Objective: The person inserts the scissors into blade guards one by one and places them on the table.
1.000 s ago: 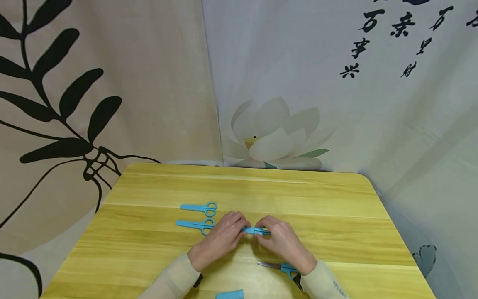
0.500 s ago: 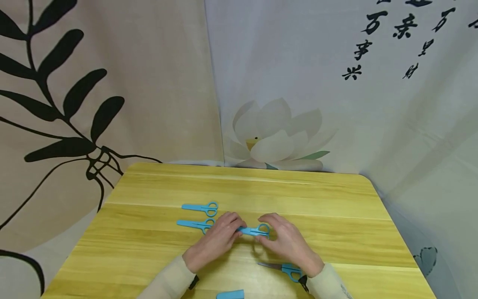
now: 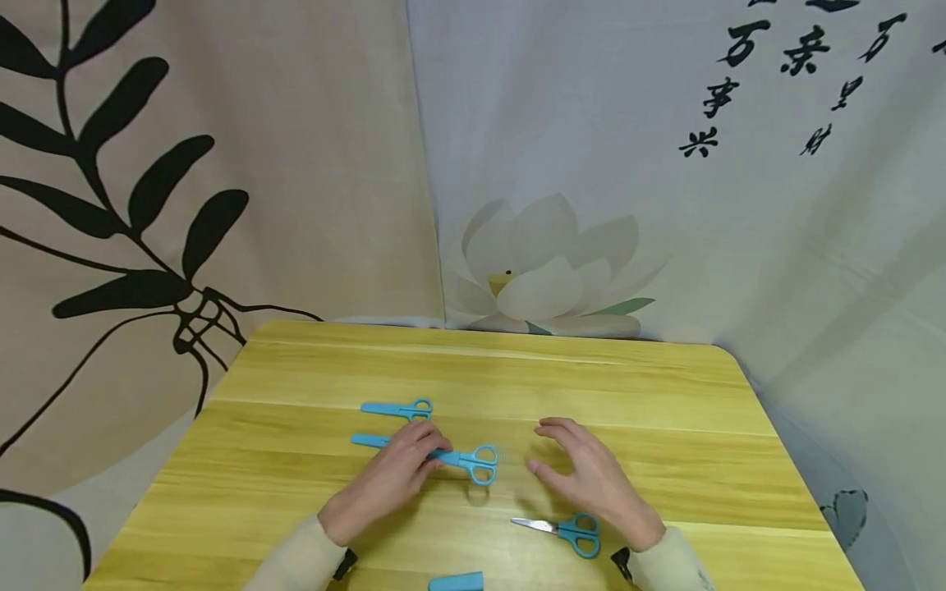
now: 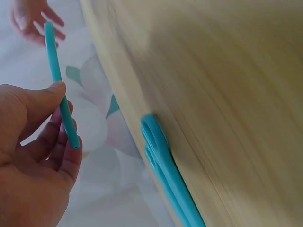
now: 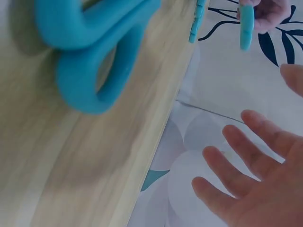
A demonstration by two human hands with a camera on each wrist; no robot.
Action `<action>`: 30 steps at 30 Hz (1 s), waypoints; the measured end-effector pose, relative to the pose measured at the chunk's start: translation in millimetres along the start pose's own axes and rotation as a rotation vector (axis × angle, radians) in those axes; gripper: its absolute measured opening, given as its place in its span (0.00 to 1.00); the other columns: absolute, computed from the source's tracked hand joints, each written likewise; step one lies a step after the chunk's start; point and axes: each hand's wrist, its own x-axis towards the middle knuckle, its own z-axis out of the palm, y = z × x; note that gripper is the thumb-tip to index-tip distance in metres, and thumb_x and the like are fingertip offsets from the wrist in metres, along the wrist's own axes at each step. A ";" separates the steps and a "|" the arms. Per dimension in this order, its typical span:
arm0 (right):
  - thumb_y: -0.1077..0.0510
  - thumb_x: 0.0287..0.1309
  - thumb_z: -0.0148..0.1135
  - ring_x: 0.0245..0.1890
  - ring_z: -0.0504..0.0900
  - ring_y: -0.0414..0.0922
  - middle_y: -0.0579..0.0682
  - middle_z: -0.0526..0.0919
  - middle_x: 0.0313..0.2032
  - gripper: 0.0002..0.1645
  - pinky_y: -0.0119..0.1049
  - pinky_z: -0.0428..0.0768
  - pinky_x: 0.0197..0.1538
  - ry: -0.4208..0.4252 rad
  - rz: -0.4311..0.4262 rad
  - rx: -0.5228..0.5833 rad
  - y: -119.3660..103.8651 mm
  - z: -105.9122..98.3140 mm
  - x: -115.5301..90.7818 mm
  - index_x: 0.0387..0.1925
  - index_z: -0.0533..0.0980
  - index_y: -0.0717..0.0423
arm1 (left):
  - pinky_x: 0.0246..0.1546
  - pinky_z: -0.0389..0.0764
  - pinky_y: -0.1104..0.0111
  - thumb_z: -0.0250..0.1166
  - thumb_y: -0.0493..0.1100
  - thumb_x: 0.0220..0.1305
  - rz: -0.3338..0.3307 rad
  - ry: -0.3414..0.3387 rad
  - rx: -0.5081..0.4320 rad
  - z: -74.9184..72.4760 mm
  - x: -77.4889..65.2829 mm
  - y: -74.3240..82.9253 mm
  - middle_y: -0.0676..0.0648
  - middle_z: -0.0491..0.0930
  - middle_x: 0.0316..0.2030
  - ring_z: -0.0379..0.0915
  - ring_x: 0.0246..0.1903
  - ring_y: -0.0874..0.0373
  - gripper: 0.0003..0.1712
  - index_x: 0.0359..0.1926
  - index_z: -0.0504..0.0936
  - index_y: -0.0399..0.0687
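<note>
My left hand point(image 3: 395, 468) pinches a pair of blue scissors point(image 3: 479, 465) by its covered blade end, raised over the table, handle loops to the right. In the left wrist view those scissors show edge-on between thumb and fingers. Two more sheathed blue scissors lie behind the hand: a far pair point(image 3: 388, 409) and a nearer pair point(image 3: 367, 440), whose handles the hand hides. My right hand point(image 3: 591, 472) holds nothing, its fingers spread and loosely bent. Uncovered scissors point(image 3: 569, 529) with a bare metal blade lie in front of it, handles toward the right wrist.
A loose blue sheath point(image 3: 456, 582) lies at the near edge of the wooden table point(image 3: 702, 443). Printed curtains point(image 3: 325, 164) hang close behind the table's far edge and along its sides.
My right hand has let go of the raised scissors and moved right, its fingers opening. My left hand has carried them leftward. The uncovered scissors on the table now show fully.
</note>
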 end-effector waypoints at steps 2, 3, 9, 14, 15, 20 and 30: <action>0.42 0.64 0.71 0.63 0.78 0.53 0.51 0.79 0.63 0.30 0.55 0.80 0.60 0.007 -0.005 -0.007 2.1 -0.7 -1.0 0.59 0.81 0.56 | 0.46 0.81 0.62 0.74 0.34 0.63 -0.029 -0.002 -0.015 -4.2 -5.1 -3.7 0.53 0.79 0.44 0.75 0.45 0.57 0.11 0.45 0.86 0.46; 0.43 0.64 0.71 0.63 0.78 0.53 0.51 0.79 0.63 0.29 0.55 0.80 0.60 0.009 -0.006 -0.007 2.9 -1.1 -1.4 0.59 0.81 0.56 | 0.47 0.81 0.62 0.74 0.33 0.62 -0.045 -0.005 -0.020 -6.2 -7.8 -5.5 0.53 0.79 0.44 0.75 0.46 0.57 0.12 0.46 0.86 0.46; 0.43 0.63 0.71 0.62 0.78 0.54 0.50 0.78 0.65 0.28 0.56 0.80 0.58 0.015 0.013 -0.010 7.0 -3.7 -3.9 0.58 0.82 0.55 | 0.50 0.82 0.58 0.75 0.32 0.61 -0.103 -0.005 -0.028 -17.1 -22.6 -14.8 0.52 0.80 0.47 0.76 0.50 0.54 0.14 0.47 0.86 0.45; 0.44 0.62 0.72 0.62 0.78 0.54 0.50 0.77 0.65 0.27 0.56 0.80 0.57 0.037 0.007 -0.024 10.1 -4.9 -5.7 0.57 0.82 0.54 | 0.47 0.83 0.59 0.76 0.31 0.59 -0.104 0.021 -0.030 -24.7 -32.1 -20.1 0.54 0.80 0.46 0.77 0.48 0.55 0.15 0.46 0.87 0.46; 0.44 0.62 0.72 0.62 0.78 0.54 0.50 0.77 0.65 0.27 0.56 0.80 0.57 0.040 0.006 -0.027 10.8 -5.0 -6.1 0.57 0.82 0.54 | 0.47 0.83 0.59 0.76 0.31 0.58 -0.105 0.022 -0.031 -26.0 -33.7 -21.1 0.54 0.80 0.45 0.77 0.48 0.56 0.15 0.46 0.86 0.46; 0.44 0.63 0.72 0.62 0.78 0.54 0.51 0.77 0.65 0.27 0.56 0.80 0.57 0.045 0.004 -0.033 12.8 -5.5 -6.9 0.57 0.82 0.54 | 0.47 0.83 0.61 0.76 0.32 0.60 -0.120 0.006 -0.032 -31.4 -42.8 -26.6 0.54 0.79 0.46 0.77 0.49 0.57 0.13 0.46 0.87 0.45; 0.44 0.63 0.71 0.62 0.78 0.55 0.50 0.77 0.65 0.27 0.57 0.80 0.57 0.042 0.006 -0.032 13.2 -6.5 -7.4 0.57 0.82 0.55 | 0.48 0.83 0.61 0.74 0.33 0.61 -0.167 -0.049 -0.135 -35.5 -58.5 -44.1 0.59 0.78 0.44 0.76 0.45 0.62 0.14 0.46 0.86 0.51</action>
